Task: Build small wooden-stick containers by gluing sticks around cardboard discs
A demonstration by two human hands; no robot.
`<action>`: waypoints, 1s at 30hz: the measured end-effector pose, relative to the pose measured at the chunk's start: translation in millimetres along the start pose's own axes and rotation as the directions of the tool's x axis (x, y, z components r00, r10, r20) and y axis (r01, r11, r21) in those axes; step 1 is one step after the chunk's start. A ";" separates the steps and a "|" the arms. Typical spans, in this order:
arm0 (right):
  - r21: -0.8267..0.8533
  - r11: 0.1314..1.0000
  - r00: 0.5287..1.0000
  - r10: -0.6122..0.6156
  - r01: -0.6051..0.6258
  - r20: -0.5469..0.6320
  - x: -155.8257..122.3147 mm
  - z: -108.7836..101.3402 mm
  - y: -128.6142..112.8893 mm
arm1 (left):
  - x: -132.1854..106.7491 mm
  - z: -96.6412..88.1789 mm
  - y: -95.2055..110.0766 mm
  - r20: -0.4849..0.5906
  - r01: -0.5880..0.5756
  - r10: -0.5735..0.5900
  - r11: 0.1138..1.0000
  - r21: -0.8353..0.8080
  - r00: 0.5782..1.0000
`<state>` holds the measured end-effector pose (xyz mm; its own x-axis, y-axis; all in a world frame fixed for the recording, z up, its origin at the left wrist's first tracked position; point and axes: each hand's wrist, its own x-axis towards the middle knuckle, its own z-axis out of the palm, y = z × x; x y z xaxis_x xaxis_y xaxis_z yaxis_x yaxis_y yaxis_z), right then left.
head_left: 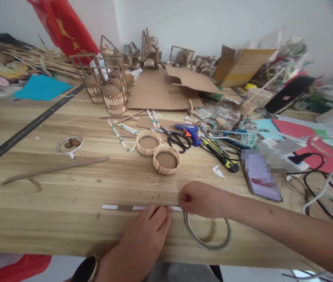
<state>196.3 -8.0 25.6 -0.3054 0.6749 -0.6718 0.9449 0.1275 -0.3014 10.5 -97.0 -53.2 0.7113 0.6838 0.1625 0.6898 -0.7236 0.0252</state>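
Observation:
A narrow brown cardboard strip [125, 208] lies along the front of the wooden table, with pieces of white tape on its face. My left hand [145, 233], fingers together, presses its fingertips down on the strip's right part. At the strip's right end, my closed right hand [200, 199] pinches the end of the white tape [175, 208]. Just below that hand a nearly used-up tape roll [229, 234] rests as a thin ring, partly behind the hand. My right fingertips are mostly hidden.
Two round stick-walled trays [148, 152] stand ahead, near black scissors [180, 141], a blue glue gun [194, 135] and a yellow utility knife [220, 154]. A phone [267, 192] lies right. A ring with nuts [80, 149] and a long cardboard strip [57, 168] lie left. Small handled buckets [115, 100] stand behind.

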 end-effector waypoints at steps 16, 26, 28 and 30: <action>-0.166 0.983 0.996 0.076 -0.081 -0.035 1.5 -2.4 -15.9 | 13.3 -14.1 1.2 0.011 -0.030 0.030 0.999 0.013 0.999; -0.173 0.984 0.998 0.042 -0.048 -0.039 -2.2 -2.5 -13.4 | 26.6 -24.9 -3.9 0.176 0.016 -0.001 0.996 -0.083 0.984; -0.159 0.987 0.998 0.028 -0.036 -0.055 -6.8 -1.4 -11.0 | 32.0 -32.1 -6.8 0.199 0.068 -0.043 0.990 -0.123 0.979; -0.152 0.988 0.996 0.018 -0.031 -0.084 -12.7 0.5 -9.6 | 38.2 -39.7 -9.3 0.202 0.143 -0.108 0.975 -0.167 0.973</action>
<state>191.0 -18.2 36.7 -0.2773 0.7360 -0.6176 0.9608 0.2160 -0.1740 26.0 -67.9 -8.1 0.6448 0.7631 -0.0439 0.7524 -0.6235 0.2126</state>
